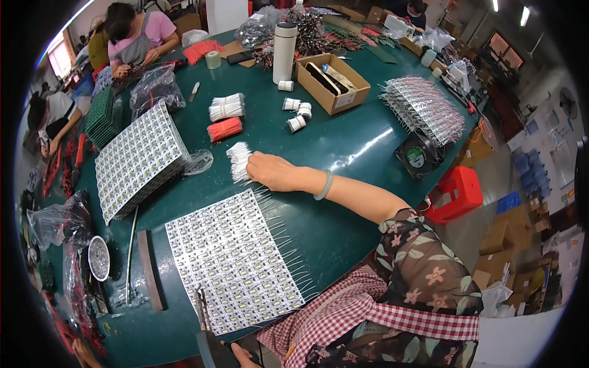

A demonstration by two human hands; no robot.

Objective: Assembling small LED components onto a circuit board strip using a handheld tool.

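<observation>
1. Your white LED sheet (227, 264) lies flat on the green table (343, 236), its lamps in neat rows.
2. Your right hand (270, 172) is just beyond the sheet's upper right corner, fingers drawn together at a loose pile of white wires (238, 161). The fingertips are hidden, so you cannot tell here whether they pinch one.
3. Your left hand (243, 357), partly cut off below the sheet's near edge, is closed around the handle of a pronged tool (213, 346). The tip reaches over the sheet's lower left part.
4. Done, as far as shows: thin wires (296, 265) stick out along the sheet's right edge, nearly top to bottom. That edge looks mostly fitted, though whether every wire is fixed cannot be told.
5. Probably left: the stack of sheets (141, 159), beyond and left of your sheet, shows no such wires on its visible sides. Bundled white wires (226, 107) and red wires (224, 129) lie farther beyond it.
6. Well beyond the sheet, to its right, a heap of wired pieces (423, 107) may be finished work.
</observation>
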